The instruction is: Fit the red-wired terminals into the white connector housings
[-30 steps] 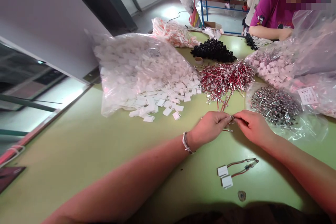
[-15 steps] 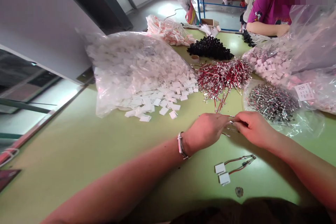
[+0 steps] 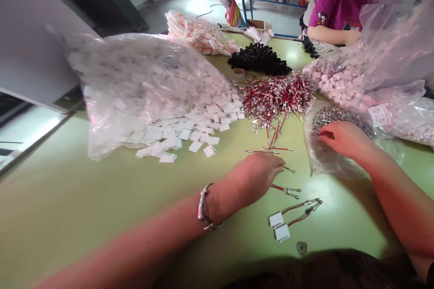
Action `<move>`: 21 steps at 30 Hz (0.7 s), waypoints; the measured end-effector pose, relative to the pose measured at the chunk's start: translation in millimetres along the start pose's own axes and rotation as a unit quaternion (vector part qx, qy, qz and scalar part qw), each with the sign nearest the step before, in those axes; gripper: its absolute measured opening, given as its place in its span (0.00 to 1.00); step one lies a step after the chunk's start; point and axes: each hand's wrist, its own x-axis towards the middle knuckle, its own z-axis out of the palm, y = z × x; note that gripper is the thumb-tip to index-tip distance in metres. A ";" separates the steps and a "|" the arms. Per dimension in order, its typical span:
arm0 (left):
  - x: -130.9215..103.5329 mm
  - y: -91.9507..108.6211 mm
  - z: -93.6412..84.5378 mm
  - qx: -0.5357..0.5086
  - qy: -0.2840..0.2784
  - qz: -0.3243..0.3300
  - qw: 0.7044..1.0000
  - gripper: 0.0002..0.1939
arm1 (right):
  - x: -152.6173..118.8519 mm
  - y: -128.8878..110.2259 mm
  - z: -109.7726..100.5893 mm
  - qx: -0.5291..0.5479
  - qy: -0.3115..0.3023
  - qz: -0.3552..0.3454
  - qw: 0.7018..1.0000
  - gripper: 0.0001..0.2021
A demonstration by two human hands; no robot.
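Note:
My left hand [image 3: 252, 175] is closed over the green table, with the end of a thin wire lead [image 3: 289, 169] sticking out at its fingertips. Partly under that hand lie red wire leads with silvery ends [image 3: 287, 189]. Over the plastic bag of small metal parts [image 3: 325, 117] is my right hand [image 3: 347, 140], fingertips pinched together; whatever is between them is too small to make out. Just beyond my left hand, red wires [image 3: 276, 148] lie loose. Nearer me rest two white rectangular housings [image 3: 282, 232] joined to brown-red wires with metal ends.
A large clear bag [image 3: 149, 81] spills white flat pieces at left. Beyond are a heap of red wires [image 3: 278, 95], black connectors [image 3: 259, 59] and a tape roll [image 3: 239, 73]. More bags [image 3: 389, 104] stand right. A co-worker in a purple shirt [image 3: 334, 2] sits opposite.
My hands have parted: the right moved away to the right, onto the bag of metal parts, while the left came slightly nearer me. Leads with silvery ends now show beside my left hand.

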 end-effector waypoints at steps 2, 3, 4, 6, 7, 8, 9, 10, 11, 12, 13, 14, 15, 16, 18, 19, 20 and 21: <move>1.1 -6.4 -0.3 0.013 -0.003 0.011 1.000 0.11 | 0.8 -9.6 6.0 -0.040 0.010 0.006 0.999 0.09; 2.1 -8.9 0.7 0.017 -0.011 0.020 1.000 0.11 | 1.0 -13.5 7.1 -0.047 0.023 0.005 0.999 0.10; 3.6 -10.6 2.4 0.023 -0.021 0.027 0.999 0.12 | 1.1 -16.0 6.8 -0.045 0.036 0.003 0.998 0.10; 8.9 -11.4 7.4 0.044 -0.033 0.017 0.998 0.11 | 0.5 -16.0 1.9 -0.031 0.055 0.009 0.998 0.11; 12.4 -10.6 10.4 0.058 -0.035 0.002 0.998 0.09 | -0.4 -13.8 -2.1 -0.029 0.058 0.015 0.998 0.12; 16.1 -9.2 13.4 0.073 -0.036 -0.012 0.997 0.09 | -1.9 -10.5 -6.5 -0.029 0.052 0.015 0.998 0.12; 19.8 -7.6 16.4 0.086 -0.035 -0.025 0.995 0.09 | -4.0 -6.8 -10.6 -0.028 0.035 0.004 0.999 0.11; 23.1 -6.0 19.0 0.098 -0.035 -0.032 0.994 0.10 | -6.6 -3.1 -13.8 -0.022 0.009 -0.020 1.000 0.10; 25.9 -4.6 21.1 0.107 -0.035 -0.034 0.993 0.10 | -9.4 0.0 -15.7 -0.013 -0.024 -0.053 0.998 0.09; 27.8 -3.6 22.4 0.114 -0.031 -0.031 0.993 0.10 | -12.3 2.2 -15.8 -0.004 -0.058 -0.091 0.994 0.09; 28.9 -3.1 22.6 0.118 -0.022 -0.026 0.992 0.10 | -14.8 3.3 -14.3 0.001 -0.085 -0.120 0.989 0.08; 29.3 -3.1 21.5 0.118 -0.004 -0.018 0.993 0.10 | -16.6 3.3 -11.5 -0.001 -0.101 -0.138 0.985 0.08; 28.9 -3.6 18.9 0.112 0.025 -0.008 0.993 0.10 | -17.6 2.2 -8.0 -0.008 -0.106 -0.144 0.984 0.07; 28.0 -4.4 15.1 0.095 0.067 0.001 0.993 0.09 | -17.8 0.3 -4.3 -0.016 -0.105 -0.144 0.984 0.07; 25.3 -7.1 4.9 0.022 0.164 0.001 0.986 0.08 | -16.3 -5.0 1.0 -0.023 -0.102 -0.141 0.984 0.06; 23.9 -8.9 -0.3 -0.035 0.203 -0.016 0.978 0.07 | -15.0 -7.8 2.2 -0.016 -0.101 -0.141 0.985 0.06; 22.6 -10.7 -4.8 -0.100 0.224 -0.043 0.969 0.06 | -13.6 -10.1 2.4 -0.007 -0.101 -0.138 0.985 0.07; 21.5 -12.7 -8.2 -0.166 0.226 -0.074 0.957 0.05 | -12.2 -11.8 1.9 0.000 -0.101 -0.129 0.987 0.07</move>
